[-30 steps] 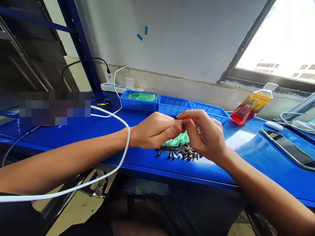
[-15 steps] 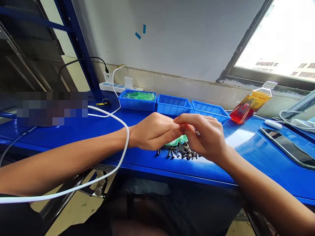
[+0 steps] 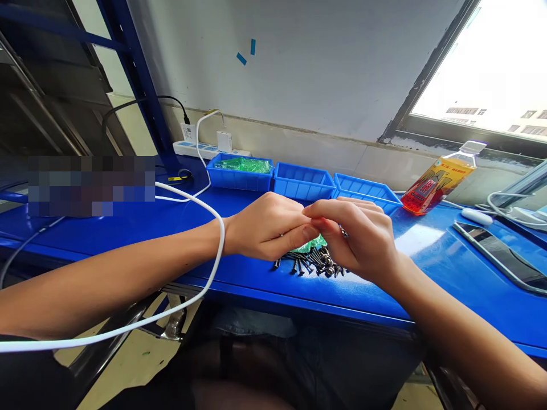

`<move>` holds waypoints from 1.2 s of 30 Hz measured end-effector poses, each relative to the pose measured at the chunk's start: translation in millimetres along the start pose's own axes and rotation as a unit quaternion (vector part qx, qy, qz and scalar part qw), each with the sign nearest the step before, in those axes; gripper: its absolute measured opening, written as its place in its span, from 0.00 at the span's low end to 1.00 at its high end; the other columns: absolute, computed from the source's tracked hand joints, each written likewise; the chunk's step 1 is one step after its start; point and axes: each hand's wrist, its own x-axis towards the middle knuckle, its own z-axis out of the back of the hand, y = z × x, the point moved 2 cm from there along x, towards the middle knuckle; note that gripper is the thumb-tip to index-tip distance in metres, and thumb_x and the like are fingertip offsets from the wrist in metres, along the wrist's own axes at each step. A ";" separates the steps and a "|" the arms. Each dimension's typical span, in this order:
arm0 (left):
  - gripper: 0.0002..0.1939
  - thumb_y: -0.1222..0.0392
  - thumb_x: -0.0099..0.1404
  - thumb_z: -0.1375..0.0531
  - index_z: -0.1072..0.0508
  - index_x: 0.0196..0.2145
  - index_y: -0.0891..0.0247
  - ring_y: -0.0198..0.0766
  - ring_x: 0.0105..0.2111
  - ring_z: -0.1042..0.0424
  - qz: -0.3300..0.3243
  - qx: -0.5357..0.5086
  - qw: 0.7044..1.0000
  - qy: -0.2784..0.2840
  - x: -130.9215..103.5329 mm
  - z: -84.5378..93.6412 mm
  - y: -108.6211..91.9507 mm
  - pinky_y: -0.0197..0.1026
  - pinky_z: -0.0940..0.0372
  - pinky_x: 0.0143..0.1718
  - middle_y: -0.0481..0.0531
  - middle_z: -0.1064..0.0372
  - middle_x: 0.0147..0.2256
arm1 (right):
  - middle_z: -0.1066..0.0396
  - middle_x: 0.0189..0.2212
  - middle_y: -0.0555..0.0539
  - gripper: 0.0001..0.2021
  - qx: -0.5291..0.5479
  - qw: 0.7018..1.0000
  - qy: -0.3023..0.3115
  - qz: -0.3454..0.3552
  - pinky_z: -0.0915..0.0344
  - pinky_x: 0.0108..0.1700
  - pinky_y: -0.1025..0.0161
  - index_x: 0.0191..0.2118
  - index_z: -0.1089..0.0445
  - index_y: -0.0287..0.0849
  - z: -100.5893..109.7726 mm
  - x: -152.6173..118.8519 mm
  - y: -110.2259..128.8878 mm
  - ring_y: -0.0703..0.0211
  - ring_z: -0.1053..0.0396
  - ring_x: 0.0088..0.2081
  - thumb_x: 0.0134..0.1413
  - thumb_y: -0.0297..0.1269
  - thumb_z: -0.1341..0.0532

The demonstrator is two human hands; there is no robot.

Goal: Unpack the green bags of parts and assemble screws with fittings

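My left hand [image 3: 270, 226] is closed, thumb pressed along curled fingers, and its fingertips meet those of my right hand [image 3: 364, 234]. The right thumb and forefinger are pinched together at the meeting point. Whatever either hand holds is hidden by the fingers; only a small shiny bit shows beside the right fingers. Below and behind the hands lies a pile of dark screws [image 3: 318, 262] on the blue table [image 3: 256, 279]. Crumpled green plastic [image 3: 313, 244] shows among the screws, partly covered by the hands.
Behind the hands stand a blue bin with green plastic packets [image 3: 243, 165] and two more blue bins [image 3: 303, 182]. A tilted drink bottle [image 3: 442, 179] and a phone [image 3: 504, 256] are to the right. A white cable [image 3: 216, 259] loops over my left forearm.
Both hands keep nearly the same pose at the same spot. The whole view has shifted very slightly; the screws and bins lie as before.
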 end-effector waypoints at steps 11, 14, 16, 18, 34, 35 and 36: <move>0.24 0.52 0.70 0.63 0.41 0.21 0.62 0.32 0.18 0.42 -0.006 0.010 1.000 0.000 1.9 2.0 -1.9 0.36 0.46 0.22 0.47 0.41 0.17 | 0.33 0.21 0.53 0.12 -0.022 0.999 0.003 0.027 0.37 0.26 0.68 0.37 0.31 0.49 1.6 -0.5 0.8 0.66 0.35 0.22 0.58 0.29 0.50; 0.25 0.51 0.70 0.63 0.41 0.21 0.62 0.32 0.19 0.41 0.015 -0.007 1.000 0.002 2.4 2.5 -2.7 0.36 0.45 0.22 0.47 0.41 0.17 | 0.33 0.21 0.53 0.14 -0.030 0.999 -0.003 0.030 0.38 0.26 0.70 0.38 0.31 0.49 1.8 -1.2 1.7 0.68 0.35 0.22 0.57 0.25 0.51; 0.25 0.52 0.70 0.63 0.41 0.21 0.62 0.31 0.19 0.41 0.030 -0.032 0.999 0.004 2.6 2.9 -3.3 0.35 0.44 0.22 0.47 0.40 0.17 | 0.32 0.21 0.53 0.15 -0.038 0.999 -0.015 0.028 0.38 0.26 0.70 0.39 0.31 0.48 1.9 -1.0 2.4 0.68 0.35 0.23 0.56 0.24 0.51; 0.25 0.52 0.70 0.62 0.41 0.21 0.62 0.31 0.19 0.40 0.042 -0.056 0.998 0.008 2.6 3.0 -3.4 0.34 0.43 0.23 0.46 0.40 0.17 | 0.31 0.22 0.53 0.14 -0.042 0.999 -0.030 0.015 0.36 0.26 0.70 0.40 0.31 0.47 2.0 -0.5 2.7 0.67 0.34 0.23 0.57 0.24 0.50; 0.24 0.51 0.70 0.60 0.38 0.22 0.64 0.30 0.21 0.38 0.111 -0.105 0.988 0.033 2.3 1.1 -1.8 0.33 0.41 0.25 0.48 0.36 0.20 | 0.24 0.29 0.53 0.06 0.073 0.981 -0.158 -0.086 0.29 0.30 0.66 0.35 0.35 0.46 4.0 -1.6 7.5 0.62 0.25 0.32 0.54 0.28 0.40; 0.24 0.51 0.70 0.60 0.37 0.22 0.64 0.30 0.21 0.37 0.113 -0.109 0.987 0.025 2.0 0.9 -1.4 0.33 0.41 0.25 0.48 0.36 0.20 | 0.25 0.30 0.52 0.04 0.089 0.979 -0.157 -0.093 0.29 0.31 0.65 0.34 0.35 0.46 3.4 -1.7 6.8 0.61 0.25 0.33 0.54 0.29 0.40; 0.24 0.51 0.70 0.60 0.37 0.23 0.64 0.29 0.21 0.37 0.113 -0.112 0.987 0.017 1.7 0.7 -1.0 0.33 0.41 0.25 0.48 0.36 0.21 | 0.25 0.30 0.52 0.04 0.105 0.977 -0.155 -0.097 0.29 0.32 0.64 0.34 0.35 0.45 3.0 -1.6 6.1 0.60 0.25 0.34 0.54 0.30 0.39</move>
